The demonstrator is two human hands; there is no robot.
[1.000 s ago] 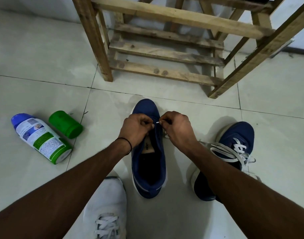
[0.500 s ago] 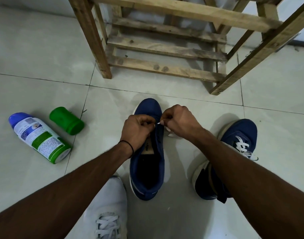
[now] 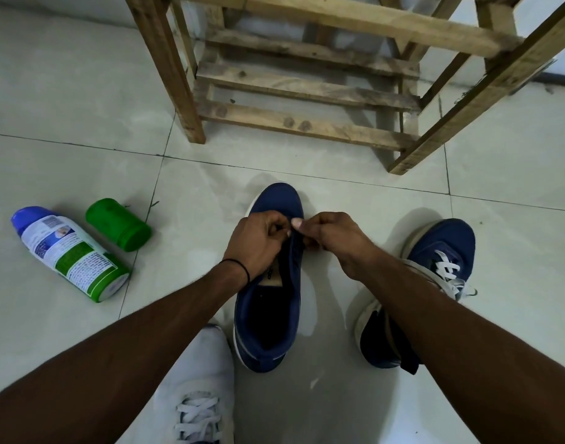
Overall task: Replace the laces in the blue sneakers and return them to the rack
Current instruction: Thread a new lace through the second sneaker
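Observation:
An unlaced blue sneaker [image 3: 268,318] stands on the tiled floor, toe pointing away from me. My left hand [image 3: 258,245] grips its left eyelet flap with curled fingers. My right hand [image 3: 329,235] pinches at the right flap near the toe, thumb pressed against the fingers; the lace tip is hidden between them. A second blue sneaker [image 3: 435,267] with white laces lies to the right, partly under my right forearm. The wooden rack [image 3: 307,91] stands just beyond.
A spray can with a blue top [image 3: 69,254] and a green cap [image 3: 117,225] lie on the floor at left. A white laced sneaker [image 3: 198,392] sits at the bottom, beside the blue sneaker's heel.
Both hands have closed together at the front of the shoe. The white lace tip seen between the fingers earlier is now hidden.

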